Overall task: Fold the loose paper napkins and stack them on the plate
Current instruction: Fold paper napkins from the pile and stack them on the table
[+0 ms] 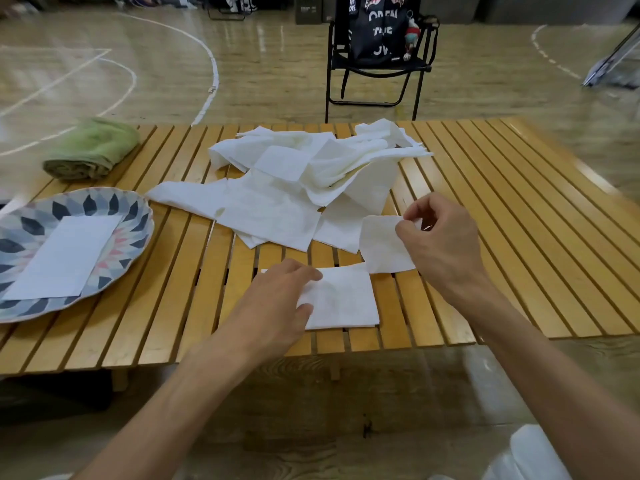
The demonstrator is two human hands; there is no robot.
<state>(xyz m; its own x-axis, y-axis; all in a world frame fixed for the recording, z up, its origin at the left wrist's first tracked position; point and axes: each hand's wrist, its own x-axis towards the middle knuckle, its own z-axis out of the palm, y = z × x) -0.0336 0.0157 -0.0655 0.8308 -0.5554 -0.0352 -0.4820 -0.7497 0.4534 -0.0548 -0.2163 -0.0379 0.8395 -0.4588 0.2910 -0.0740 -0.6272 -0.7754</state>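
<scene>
Half-folded napkin (341,299) flat on the slatted table (502,237), just right of the plate (135,216), long axis running across the slats, its far right flap lifted and curling back toward the loose pile (298,188). Left hand (277,299) pressing the napkin's left end down, fingers loosely spread over the paper; right hand (443,240) above the right end, thumb and fingers pinching the raised flap's edge. On the plate, one folded napkin (65,254), long axis slanting away to the right.
</scene>
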